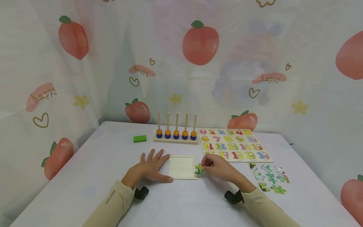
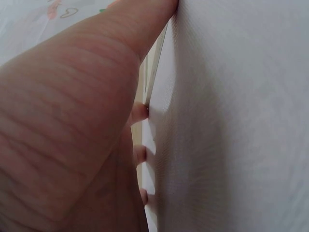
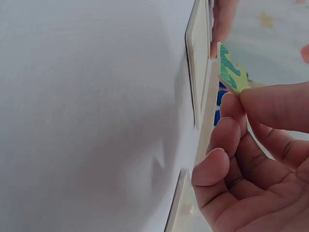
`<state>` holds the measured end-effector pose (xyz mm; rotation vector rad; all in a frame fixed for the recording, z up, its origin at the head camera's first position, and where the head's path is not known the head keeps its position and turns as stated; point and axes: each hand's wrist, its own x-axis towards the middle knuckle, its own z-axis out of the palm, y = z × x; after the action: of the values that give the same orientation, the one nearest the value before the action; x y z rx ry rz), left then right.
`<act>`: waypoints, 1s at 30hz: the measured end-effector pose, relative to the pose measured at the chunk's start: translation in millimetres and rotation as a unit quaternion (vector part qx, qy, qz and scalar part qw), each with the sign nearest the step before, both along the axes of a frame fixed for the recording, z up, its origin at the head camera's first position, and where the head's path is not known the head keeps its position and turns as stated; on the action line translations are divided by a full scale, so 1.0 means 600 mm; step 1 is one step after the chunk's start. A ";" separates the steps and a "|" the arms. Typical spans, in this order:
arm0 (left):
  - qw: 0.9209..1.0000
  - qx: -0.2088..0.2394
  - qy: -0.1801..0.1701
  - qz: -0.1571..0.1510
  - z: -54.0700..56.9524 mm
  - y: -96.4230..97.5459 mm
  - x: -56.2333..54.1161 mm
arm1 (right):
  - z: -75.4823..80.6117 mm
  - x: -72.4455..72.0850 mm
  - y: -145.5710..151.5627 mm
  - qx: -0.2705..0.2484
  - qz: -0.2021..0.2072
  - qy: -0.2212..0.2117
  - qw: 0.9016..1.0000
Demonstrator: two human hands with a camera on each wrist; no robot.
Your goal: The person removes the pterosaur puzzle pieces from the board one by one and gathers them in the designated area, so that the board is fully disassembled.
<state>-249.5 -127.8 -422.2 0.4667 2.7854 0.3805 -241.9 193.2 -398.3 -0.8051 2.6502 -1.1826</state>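
A square pale wooden puzzle tray point(image 1: 182, 167) lies bare in the middle of the table. My left hand point(image 1: 153, 167) rests flat with its fingers spread, thumb and index finger at the tray's left edge. Between thumb and fingers of my right hand point(image 1: 219, 167) is a green jigsaw piece point(image 1: 199, 169), held just at the tray's right edge. In the right wrist view the piece point(image 3: 231, 70) is tilted up, pinched by one end, and stands off the table. The left wrist view shows mostly the left palm point(image 2: 72, 121) beside the tablecloth.
Several loose jigsaw pieces point(image 1: 270, 178) lie on the right. Behind the right hand is a number board point(image 1: 232, 143). A bead stacker with upright pegs point(image 1: 176, 141) stands at the back, and a green block point(image 1: 140, 138) sits left of it.
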 end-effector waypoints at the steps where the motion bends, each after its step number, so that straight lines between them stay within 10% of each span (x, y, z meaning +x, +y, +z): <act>1: 1.000 0.000 -0.002 0.000 0.001 0.000 0.001 | 0.001 0.001 0.004 -0.002 -0.002 -0.001 1.000; 30: 1.000 0.000 -0.002 0.004 0.002 0.001 0.002 | 0.020 0.044 0.142 -0.004 -0.084 -0.001 0.996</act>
<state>-248.5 -126.9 -420.7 0.4541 2.7849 0.3838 -215.6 278.2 -386.6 -0.5909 2.7600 -1.2318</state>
